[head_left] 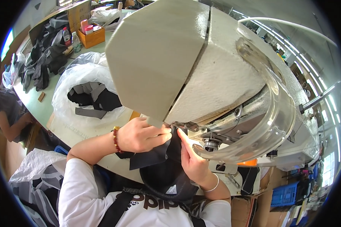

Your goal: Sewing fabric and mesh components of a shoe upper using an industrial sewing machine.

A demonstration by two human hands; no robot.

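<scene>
Under the head of a large pale sewing machine (pixel 185 56), my two hands meet at a black piece of cloth (pixel 174 145). My left hand (pixel 140 135), wearing a red bead bracelet, pinches the cloth's left side near the needle area. On the other side my right hand (pixel 193 160), with a pale bangle, grips it between thumb and fingers. A flat dark flap (pixel 147 159) hangs below my left hand. Lower down, a rounded black part with a small white label (pixel 171 189) rests toward my lap. The machine's head hides the needle and some fingertips.
A clear plastic bag of black and grey cloth pieces (pixel 60 92) lies left on the table. Behind it are a heap of dark cloth (pixel 41 60), bottles (pixel 76 42) and a wooden box (pixel 93 38). A clear curved guard (pixel 280 109) juts out at right. Another person (pixel 11 117) sits far left.
</scene>
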